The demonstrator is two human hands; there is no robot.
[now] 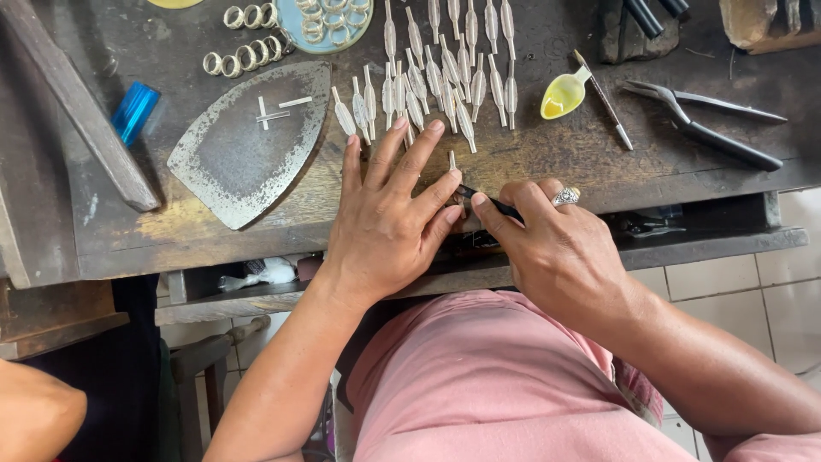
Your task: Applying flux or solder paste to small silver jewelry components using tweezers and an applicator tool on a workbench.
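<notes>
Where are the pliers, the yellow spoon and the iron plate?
pliers [684, 115]: head view, at the pivot.
yellow spoon [560, 97]: head view, in the bowl.
iron plate [244, 141]: head view, mid face.
</notes>
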